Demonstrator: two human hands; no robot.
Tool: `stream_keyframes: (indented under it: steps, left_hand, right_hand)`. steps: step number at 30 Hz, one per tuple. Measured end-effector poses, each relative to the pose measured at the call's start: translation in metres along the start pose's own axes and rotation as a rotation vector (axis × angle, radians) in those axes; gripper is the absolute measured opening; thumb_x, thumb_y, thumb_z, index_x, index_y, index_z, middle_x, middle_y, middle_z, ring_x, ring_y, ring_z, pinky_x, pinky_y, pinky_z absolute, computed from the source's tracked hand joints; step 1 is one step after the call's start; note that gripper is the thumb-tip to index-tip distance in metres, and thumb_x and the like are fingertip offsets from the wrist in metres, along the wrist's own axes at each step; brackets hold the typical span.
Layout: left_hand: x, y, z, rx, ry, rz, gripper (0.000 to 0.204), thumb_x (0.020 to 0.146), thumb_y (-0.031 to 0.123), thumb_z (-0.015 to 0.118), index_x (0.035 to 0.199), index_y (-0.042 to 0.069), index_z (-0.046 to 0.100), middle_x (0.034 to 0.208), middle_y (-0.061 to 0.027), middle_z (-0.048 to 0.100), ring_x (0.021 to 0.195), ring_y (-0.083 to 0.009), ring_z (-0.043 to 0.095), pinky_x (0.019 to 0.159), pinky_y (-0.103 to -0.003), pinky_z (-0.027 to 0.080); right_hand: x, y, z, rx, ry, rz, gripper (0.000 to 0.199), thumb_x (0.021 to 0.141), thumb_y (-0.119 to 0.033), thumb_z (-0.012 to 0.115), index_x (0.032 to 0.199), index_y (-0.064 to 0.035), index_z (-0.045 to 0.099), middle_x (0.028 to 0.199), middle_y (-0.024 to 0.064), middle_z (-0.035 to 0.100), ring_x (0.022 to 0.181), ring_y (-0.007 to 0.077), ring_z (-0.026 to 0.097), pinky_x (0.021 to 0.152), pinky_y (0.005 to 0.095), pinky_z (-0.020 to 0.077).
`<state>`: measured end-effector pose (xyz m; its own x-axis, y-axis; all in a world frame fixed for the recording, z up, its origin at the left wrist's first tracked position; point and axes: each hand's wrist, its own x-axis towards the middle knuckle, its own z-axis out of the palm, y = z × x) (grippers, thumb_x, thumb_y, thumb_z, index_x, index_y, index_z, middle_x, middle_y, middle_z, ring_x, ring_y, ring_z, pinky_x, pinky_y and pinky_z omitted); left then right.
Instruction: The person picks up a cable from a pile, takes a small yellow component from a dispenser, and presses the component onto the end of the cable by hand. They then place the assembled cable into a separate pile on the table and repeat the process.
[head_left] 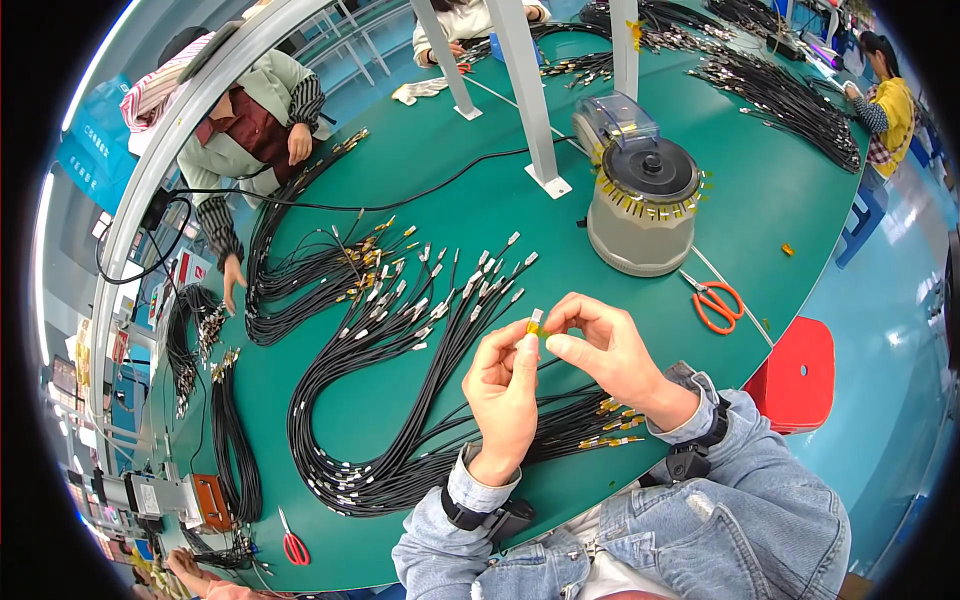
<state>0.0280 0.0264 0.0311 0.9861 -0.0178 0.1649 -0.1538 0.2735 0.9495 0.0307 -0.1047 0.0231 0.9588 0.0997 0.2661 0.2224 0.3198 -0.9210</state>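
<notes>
Above the tabletop (760,205), my left hand (503,390) pinched the connector (537,316) tip-up, presumably to keep it steady and visible, while my right hand (612,350) pinched its yellow tape (534,328), likely to guide it.

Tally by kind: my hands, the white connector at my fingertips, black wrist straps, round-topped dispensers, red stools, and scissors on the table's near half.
Left hand and right hand: 2
White connector: 1
Black wrist straps: 2
Round-topped dispenser: 1
Red stool: 1
Scissors: 2
Total: 9
</notes>
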Motion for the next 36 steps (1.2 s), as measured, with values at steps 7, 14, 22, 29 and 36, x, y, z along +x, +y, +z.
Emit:
stream_keyframes:
  steps: [7,14,22,29,36]
  left_hand:
    - [-0.0007,0.0013,0.002,-0.012,-0.002,-0.008,0.018,0.087,0.004,0.057,0.104,-0.001,0.055,0.074,0.0017,0.053,0.052,0.0006,0.038,0.042,-0.016,0.024]
    - [-0.0002,-0.0055,-0.0068,-0.063,-0.033,-0.024,0.013,0.085,-0.002,0.059,0.097,-0.002,0.055,0.082,-0.0003,0.057,0.065,-0.0004,0.049,0.053,-0.013,0.036]
    - [0.0004,-0.0059,-0.0035,0.04,-0.002,0.045,0.008,0.084,-0.001,0.06,0.091,-0.002,0.056,0.074,0.0,0.055,0.059,-0.0008,0.047,0.049,-0.015,0.033]
    - [-0.0007,-0.0032,-0.0057,0.052,-0.035,0.021,0.006,0.086,0.004,0.059,0.089,0.0,0.056,0.069,-0.0026,0.056,0.045,-0.0021,0.042,0.038,-0.016,0.028]
    - [-0.0007,-0.0007,-0.0076,-0.012,-0.059,-0.089,0.009,0.088,0.009,0.058,0.089,0.0,0.055,0.069,-0.0025,0.056,0.046,-0.002,0.043,0.039,-0.016,0.03]
  right_hand:
    - [-0.0007,0.0,-0.002,-0.064,0.026,-0.038,0.007,0.082,-0.004,0.061,0.084,0.0019,0.058,0.085,0.0045,0.053,0.081,0.0121,0.049,0.074,0.026,0.04]
    - [-0.001,-0.0014,-0.0025,-0.051,0.039,-0.037,0.006,0.082,-0.004,0.061,0.082,0.0016,0.058,0.084,0.0042,0.053,0.08,0.0117,0.048,0.073,0.0255,0.0393]
    - [-0.0019,-0.0004,-0.0025,-0.083,0.048,-0.076,0.006,0.082,-0.003,0.062,0.081,0.0014,0.058,0.083,0.0045,0.054,0.079,0.0116,0.048,0.072,0.0257,0.0389]
    - [-0.0001,-0.0005,-0.0011,-0.126,0.081,-0.072,0.009,0.08,-0.005,0.063,0.077,0.0017,0.058,0.079,0.0043,0.055,0.075,0.0109,0.051,0.07,0.0252,0.0416]
    - [0.0,0.0011,0.0002,-0.153,0.091,-0.107,0.009,0.08,-0.005,0.063,0.076,0.0017,0.058,0.077,0.0042,0.055,0.074,0.0107,0.051,0.068,0.0249,0.0418]
